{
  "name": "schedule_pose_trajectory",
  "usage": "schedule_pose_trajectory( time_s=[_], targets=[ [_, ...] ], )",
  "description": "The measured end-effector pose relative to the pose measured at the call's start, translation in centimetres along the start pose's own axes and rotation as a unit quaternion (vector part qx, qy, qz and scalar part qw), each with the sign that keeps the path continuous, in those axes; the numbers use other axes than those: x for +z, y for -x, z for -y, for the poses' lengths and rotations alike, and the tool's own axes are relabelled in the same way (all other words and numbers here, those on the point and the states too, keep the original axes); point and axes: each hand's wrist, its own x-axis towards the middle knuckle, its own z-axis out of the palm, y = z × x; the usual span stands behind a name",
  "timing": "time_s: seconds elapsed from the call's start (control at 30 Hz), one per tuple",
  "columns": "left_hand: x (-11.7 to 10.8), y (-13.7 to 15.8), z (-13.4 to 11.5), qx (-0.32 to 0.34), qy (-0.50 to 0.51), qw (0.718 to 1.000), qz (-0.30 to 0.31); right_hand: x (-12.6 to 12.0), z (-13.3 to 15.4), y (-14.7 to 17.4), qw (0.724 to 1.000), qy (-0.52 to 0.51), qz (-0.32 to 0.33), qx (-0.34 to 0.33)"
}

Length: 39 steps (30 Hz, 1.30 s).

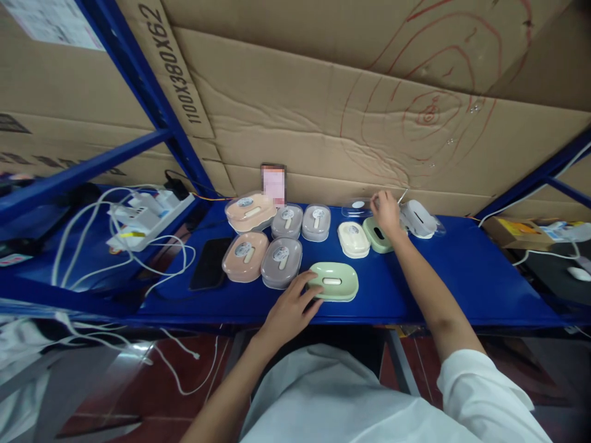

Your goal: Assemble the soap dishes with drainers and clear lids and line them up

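Green soap box (335, 281) under left hand (290, 309); right hand (386, 213) grip unclear.

Dim, even light falls from above, leaving soft shadows under the hands on the shelf (462, 277). Wide-angle distortion bends the frame (152, 92) at the edges; the corners blur, and plastic glares at lower left.

- We cannot make out the blurred pink rectangle (273, 183) leaning on the cardboard.
- Our right hand (386, 213) hides part of the pale green oval box (377, 235).
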Motion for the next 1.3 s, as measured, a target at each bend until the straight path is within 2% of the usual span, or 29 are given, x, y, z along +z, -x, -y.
schedule_pose_trajectory(
  time_s=[0.07,0.2,0.3,0.43,0.57,0.77,0.87,1.1,1.3],
  targets=[
    [0.1,0.0,0.1,-0.002,0.005,1.000,0.000,-0.5,0.3,0.9,0.997,-0.055,0.020,-0.053],
    [0.3,0.0,0.2,-0.006,0.012,1.000,-0.004,-0.9,1.1,3.0,0.978,-0.114,0.104,-0.138],
    [0.3,0.1,0.2,-0.009,0.014,1.000,-0.001,-1.0,1.6,4.1,0.969,-0.133,0.139,-0.152],
    [0.2,0.1,0.1,-0.009,0.011,1.000,0.009,-1.6,2.3,5.0,0.946,-0.206,0.181,-0.173],
    [0.2,0.1,0.1,-0.008,0.007,1.000,0.012,-2.7,2.6,5.8,0.929,-0.239,0.228,-0.167],
    [0.2,0.1,0.1,-0.010,0.009,1.000,0.009,-4.3,2.9,7.0,0.888,-0.277,0.324,-0.169],
    [0.3,0.1,0.1,-0.010,0.009,1.000,0.007,-4.1,3.2,7.1,0.890,-0.273,0.317,-0.182],
    [0.1,0.0,0.0,-0.005,0.009,1.000,0.005,-2.8,3.8,6.7,0.920,-0.223,0.264,-0.185],
    [0.1,0.2,0.0,-0.022,0.011,1.000,0.011,-5.2,5.2,8.0,0.942,-0.207,0.187,-0.187]
  ],
)
